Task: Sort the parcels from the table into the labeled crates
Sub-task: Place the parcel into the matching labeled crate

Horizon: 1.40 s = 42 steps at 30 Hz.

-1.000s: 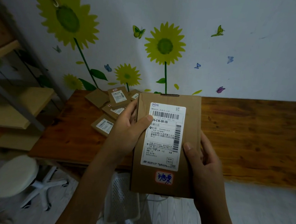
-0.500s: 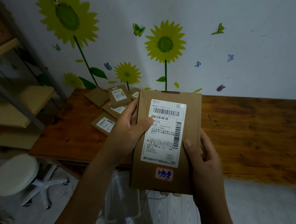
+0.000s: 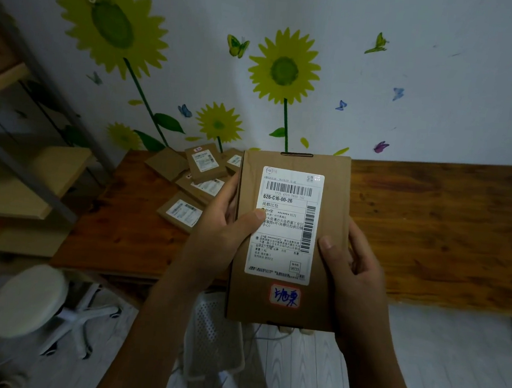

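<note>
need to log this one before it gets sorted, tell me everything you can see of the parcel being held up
The held parcel is a flat brown cardboard box, upright, long side vertical, above the near edge of the wooden table. A slot tab shows at its top edge. Its face carries a white shipping label with barcodes and the code 626-C16-00-26, and below it a small red-bordered sticker with blue handwriting. The left hand grips its left edge, thumb across the label; the right hand grips the right edge.

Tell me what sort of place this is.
Probably a room in a home set up for parcel sorting, not a warehouse: sunflower wall decals, a wooden table with a pile of labeled cardboard parcels, and a white swivel stool.
</note>
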{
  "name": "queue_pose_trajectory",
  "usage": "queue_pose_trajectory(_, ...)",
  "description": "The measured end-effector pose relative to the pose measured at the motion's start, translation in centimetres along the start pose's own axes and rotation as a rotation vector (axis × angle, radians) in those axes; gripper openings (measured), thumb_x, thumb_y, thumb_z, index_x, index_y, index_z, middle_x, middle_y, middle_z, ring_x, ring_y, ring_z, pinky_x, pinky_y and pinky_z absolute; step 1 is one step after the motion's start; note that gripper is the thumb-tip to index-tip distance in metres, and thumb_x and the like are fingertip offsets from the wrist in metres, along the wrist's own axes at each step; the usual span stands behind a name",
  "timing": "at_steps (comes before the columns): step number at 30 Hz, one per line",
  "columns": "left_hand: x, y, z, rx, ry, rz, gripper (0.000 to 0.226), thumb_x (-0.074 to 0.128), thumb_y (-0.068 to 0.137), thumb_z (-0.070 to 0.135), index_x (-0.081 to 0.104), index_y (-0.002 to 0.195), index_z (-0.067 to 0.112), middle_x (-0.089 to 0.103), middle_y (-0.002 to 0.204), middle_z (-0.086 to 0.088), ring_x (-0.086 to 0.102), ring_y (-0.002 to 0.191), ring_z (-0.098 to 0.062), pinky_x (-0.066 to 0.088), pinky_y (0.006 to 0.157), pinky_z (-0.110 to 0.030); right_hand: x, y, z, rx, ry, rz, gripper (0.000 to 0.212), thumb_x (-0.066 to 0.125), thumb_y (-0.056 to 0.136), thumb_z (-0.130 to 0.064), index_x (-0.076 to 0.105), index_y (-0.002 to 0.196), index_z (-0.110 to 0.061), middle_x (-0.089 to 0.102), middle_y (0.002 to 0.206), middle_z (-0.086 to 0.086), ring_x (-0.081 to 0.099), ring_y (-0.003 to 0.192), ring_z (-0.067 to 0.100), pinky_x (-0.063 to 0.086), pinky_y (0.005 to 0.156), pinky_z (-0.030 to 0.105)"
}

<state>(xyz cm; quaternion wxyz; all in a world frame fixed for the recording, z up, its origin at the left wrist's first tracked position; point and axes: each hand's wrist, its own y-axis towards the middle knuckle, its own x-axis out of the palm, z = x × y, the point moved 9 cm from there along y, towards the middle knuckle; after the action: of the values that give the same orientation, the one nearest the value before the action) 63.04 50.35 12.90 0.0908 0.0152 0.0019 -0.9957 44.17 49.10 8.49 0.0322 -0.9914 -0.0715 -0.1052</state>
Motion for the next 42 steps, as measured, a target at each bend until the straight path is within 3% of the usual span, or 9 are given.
queue_pose_trajectory(5, -0.2, -0.2, -0.3, -0.009, -0.003, 0.007, 0.058, 0.061, 0.096, 0.009, 0.041, 0.149, 0.021, 0.071, 0.123, 0.000, 0.071, 0.108, -0.020, 0.060, 0.077, -0.030, 0.2, -0.2, 0.0, 0.008, 0.001, -0.010, 0.059, 0.062, 0.083, -0.035, 0.047, 0.140, -0.040, 0.076, 0.107, -0.015, 0.076, 0.093, 0.016, 0.063, 0.067, 0.031)
queue_pose_trajectory(8, -0.3, -0.4, -0.3, -0.006, -0.002, 0.007, 0.058, 0.057, 0.098, 0.003, 0.039, 0.150, 0.020, 0.070, 0.124, -0.002, 0.071, 0.108, -0.020, 0.060, 0.077, -0.031, 0.2, -0.3, 0.0, 0.010, 0.001, -0.011, 0.058, 0.061, 0.084, -0.034, 0.047, 0.139, -0.040, 0.076, 0.106, -0.015, 0.076, 0.093, 0.016, 0.063, 0.067, 0.031)
queue_pose_trajectory(17, -0.4, -0.7, -0.6, -0.009, 0.013, 0.009, 0.059, 0.061, 0.096, 0.010, 0.040, 0.150, 0.022, 0.069, 0.124, 0.002, 0.070, 0.109, -0.018, 0.060, 0.077, -0.030, 0.3, -0.4, 0.4, 0.026, 0.009, -0.010, 0.057, 0.062, 0.083, -0.035, 0.046, 0.138, -0.042, 0.076, 0.107, -0.014, 0.076, 0.093, 0.016, 0.064, 0.069, 0.034)
queue_pose_trajectory(22, -0.3, -1.0, -0.6, -0.004, 0.022, 0.001, 0.059, 0.055, 0.098, 0.002, 0.039, 0.150, 0.025, 0.069, 0.124, 0.004, 0.070, 0.109, -0.015, 0.059, 0.077, -0.028, 0.2, -0.4, 0.2, 0.019, 0.009, -0.008, 0.055, 0.061, 0.083, -0.035, 0.047, 0.136, -0.043, 0.076, 0.106, -0.016, 0.076, 0.092, 0.016, 0.064, 0.068, 0.033)
queue_pose_trajectory(30, 0.1, -1.2, -0.5, 0.011, 0.032, -0.026, 0.049, 0.052, 0.098, 0.000, 0.049, 0.124, 0.041, 0.072, 0.110, 0.022, 0.070, 0.107, -0.009, 0.058, 0.075, -0.024, 0.0, -0.3, 0.5, 0.019, 0.012, 0.010, 0.060, 0.062, 0.082, -0.038, 0.048, 0.141, -0.040, 0.075, 0.111, -0.010, 0.076, 0.094, 0.019, 0.064, 0.070, 0.037)
queue_pose_trajectory(42, 0.6, -1.4, -0.9, -0.010, 0.015, -0.053, 0.053, 0.053, 0.097, -0.001, 0.046, 0.131, 0.039, 0.071, 0.115, 0.018, 0.069, 0.108, -0.010, 0.058, 0.075, -0.024, -0.3, -0.3, 0.4, 0.034, 0.013, 0.031, 0.060, 0.062, 0.082, -0.038, 0.047, 0.140, -0.039, 0.076, 0.103, -0.017, 0.076, 0.090, 0.015, 0.063, 0.064, 0.030)
